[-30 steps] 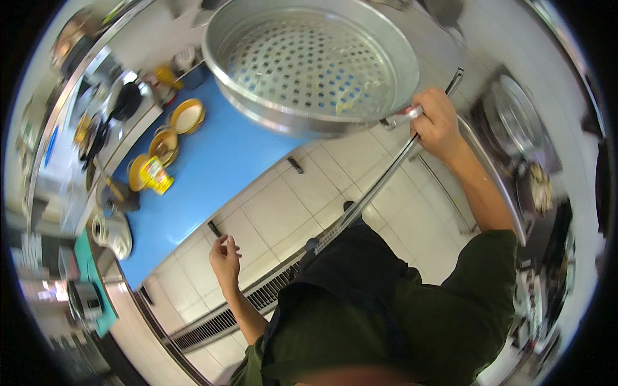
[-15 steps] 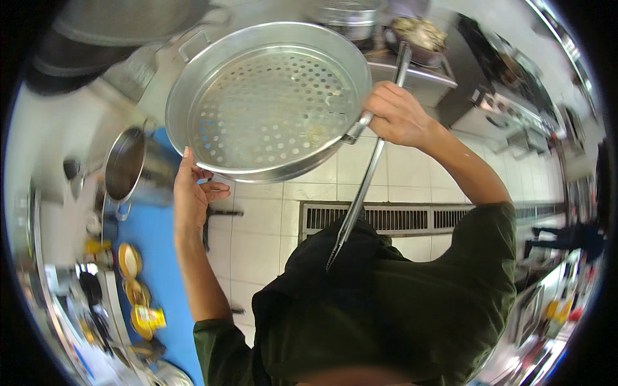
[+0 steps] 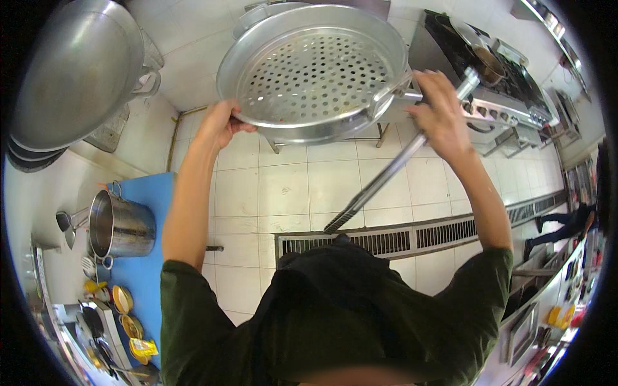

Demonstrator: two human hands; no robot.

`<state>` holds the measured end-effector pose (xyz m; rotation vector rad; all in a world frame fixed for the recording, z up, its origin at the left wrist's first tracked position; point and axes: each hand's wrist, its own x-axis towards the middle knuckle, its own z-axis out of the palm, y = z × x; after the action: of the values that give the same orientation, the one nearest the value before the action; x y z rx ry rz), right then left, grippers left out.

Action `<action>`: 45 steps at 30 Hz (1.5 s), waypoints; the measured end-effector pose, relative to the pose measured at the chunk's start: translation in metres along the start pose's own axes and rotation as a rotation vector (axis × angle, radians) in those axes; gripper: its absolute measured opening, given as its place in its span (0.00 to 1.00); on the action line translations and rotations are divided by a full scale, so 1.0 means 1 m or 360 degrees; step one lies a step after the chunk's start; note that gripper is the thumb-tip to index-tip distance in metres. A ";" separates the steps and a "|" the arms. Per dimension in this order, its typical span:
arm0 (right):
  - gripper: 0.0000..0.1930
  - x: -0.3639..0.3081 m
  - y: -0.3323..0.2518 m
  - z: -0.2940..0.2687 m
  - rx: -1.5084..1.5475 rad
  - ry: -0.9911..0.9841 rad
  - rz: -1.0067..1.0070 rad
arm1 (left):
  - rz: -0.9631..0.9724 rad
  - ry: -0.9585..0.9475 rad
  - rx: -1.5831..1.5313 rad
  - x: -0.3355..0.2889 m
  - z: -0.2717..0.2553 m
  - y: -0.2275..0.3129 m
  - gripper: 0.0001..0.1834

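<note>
A wide round aluminium steamer tray (image 3: 302,135), its base punched with holes, is held up in front of me, tilted toward me. My left hand (image 3: 222,122) grips the near left rim, fingers curled at the edge. My right hand (image 3: 441,116), blurred by motion, is at the loop handle (image 3: 381,96) on the tray's right side. Long metal tongs (image 3: 386,174) pass beneath that palm and slant down toward my apron, held in the same hand. Whether the right fingers also grasp the handle is unclear.
Below the tray stand metal legs (image 3: 380,136) on the tiled floor. A large wok (image 3: 77,77) hangs far left. A deep steel pot (image 3: 132,228) and yellow bowls (image 3: 122,299) stand on a blue counter (image 3: 161,199). A stove (image 3: 489,109) is far right; a floor drain (image 3: 347,243) runs nearby.
The steamer tray has moved away from me and to the right in view. My left fingers, spread before, now curl on its rim. My right hand's grip has loosened at the handle.
</note>
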<state>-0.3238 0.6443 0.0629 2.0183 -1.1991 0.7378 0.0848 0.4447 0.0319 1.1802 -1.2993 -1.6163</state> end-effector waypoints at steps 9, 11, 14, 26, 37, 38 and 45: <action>0.10 -0.173 0.078 -0.043 -0.0325 -0.0039 0.1179 | 0.0220 0.0179 -0.0057 0.145 0.010 0.106 0.20; 0.16 -0.211 0.078 -0.039 -0.0352 -0.0108 0.1577 | 0.0229 0.0154 -0.0167 0.189 0.003 0.130 0.21; 0.21 -0.257 0.082 -0.024 -0.0397 -0.0177 0.1998 | 0.0248 0.0158 -0.0329 0.253 -0.008 0.159 0.22; 0.18 -0.314 0.214 0.045 -0.0487 0.0273 0.2497 | 0.0156 0.0379 -0.0161 0.427 -0.006 0.117 0.19; 0.23 -0.285 0.311 0.117 -0.0273 0.0348 0.2871 | -0.0087 0.0588 -0.0123 0.436 -0.019 0.073 0.12; 0.23 -0.282 0.320 0.121 -0.0244 0.0323 0.2887 | -0.0125 0.0621 -0.0126 0.435 -0.021 0.073 0.11; 0.20 -0.252 0.401 0.154 -0.0209 0.0272 0.2781 | -0.0175 0.0740 -0.0066 0.433 -0.025 0.069 0.11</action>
<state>-0.7693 0.5143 -0.1169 0.3016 -2.6255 1.4004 -0.0242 0.0196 0.0088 1.5119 -0.9118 -1.3258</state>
